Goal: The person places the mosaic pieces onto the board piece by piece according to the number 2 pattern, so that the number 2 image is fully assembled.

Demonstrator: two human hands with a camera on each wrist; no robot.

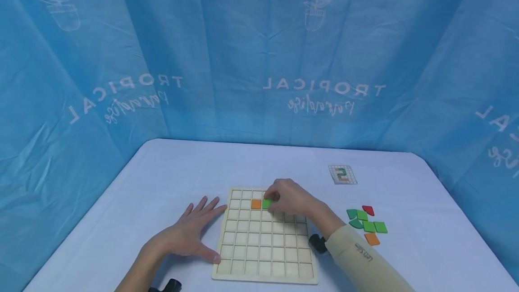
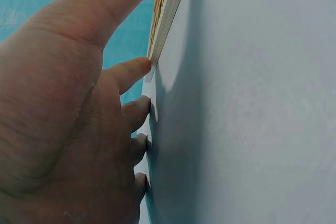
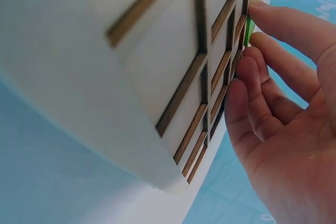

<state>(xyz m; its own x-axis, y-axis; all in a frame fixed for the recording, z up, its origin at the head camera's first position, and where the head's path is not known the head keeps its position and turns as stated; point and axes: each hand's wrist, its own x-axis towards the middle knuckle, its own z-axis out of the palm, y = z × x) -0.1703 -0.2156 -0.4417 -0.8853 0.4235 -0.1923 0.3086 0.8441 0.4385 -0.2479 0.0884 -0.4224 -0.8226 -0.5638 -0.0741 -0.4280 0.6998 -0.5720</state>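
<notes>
A pale wooden board (image 1: 259, 240) with a grid of square cells lies on the white table. An orange square tile (image 1: 256, 204) sits in one cell near its far edge. Just right of that tile, my right hand (image 1: 289, 197) pinches a green square tile (image 1: 266, 203) between thumb and forefinger; the right wrist view has this green tile (image 3: 249, 31) at the board's surface. With fingers spread, my left hand (image 1: 188, 231) touches the board's left edge with thumb and forefinger. Its other fingertips rest on the tablecloth in the left wrist view.
Right of the board lie loose tiles: several green ones (image 1: 368, 226), a red one (image 1: 368, 210) and an orange one (image 1: 371, 239). Behind them is a small pattern card (image 1: 342, 175) with a coloured figure on a grid. A blue printed curtain (image 1: 251, 57) hangs behind the table.
</notes>
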